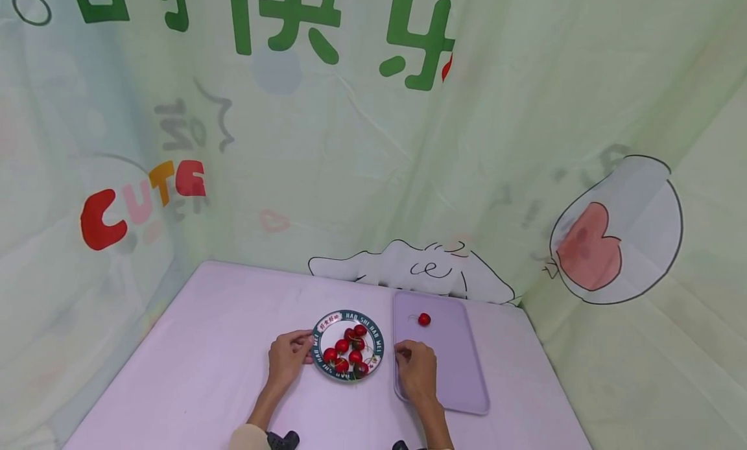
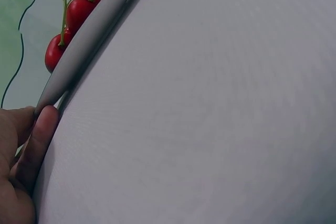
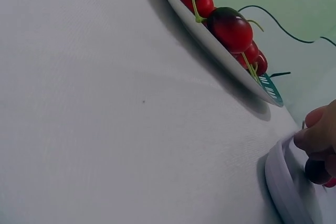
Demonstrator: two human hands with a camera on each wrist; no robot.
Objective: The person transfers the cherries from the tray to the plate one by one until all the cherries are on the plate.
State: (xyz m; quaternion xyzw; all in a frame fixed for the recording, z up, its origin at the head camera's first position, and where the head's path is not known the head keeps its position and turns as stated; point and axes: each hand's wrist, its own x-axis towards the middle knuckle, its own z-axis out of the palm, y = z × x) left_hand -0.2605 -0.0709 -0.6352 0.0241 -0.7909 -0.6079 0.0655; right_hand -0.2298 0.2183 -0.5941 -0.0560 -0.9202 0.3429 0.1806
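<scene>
A round plate (image 1: 320, 365) with a dark green lettered rim carries several red cherries (image 1: 342, 346). At its left edge my left hand (image 1: 287, 357) pinches the rim, thumb above and a finger underneath in the left wrist view. My right hand (image 1: 419, 370) is over the left side of a lilac tray (image 1: 458, 353). Its thumb and fingers are pinched together, with a bit of stem poking above them. Just below those fingers, a dark cherry (image 3: 316, 171) shows inside the tray wall in the right wrist view; the hand hides part of it.
One red cherry (image 1: 424, 319) with its stem lies toward the far end of the tray. A pale pink tabletop (image 1: 233, 346) lies under everything. Printed curtains (image 1: 362, 177) hang behind the table and along both sides.
</scene>
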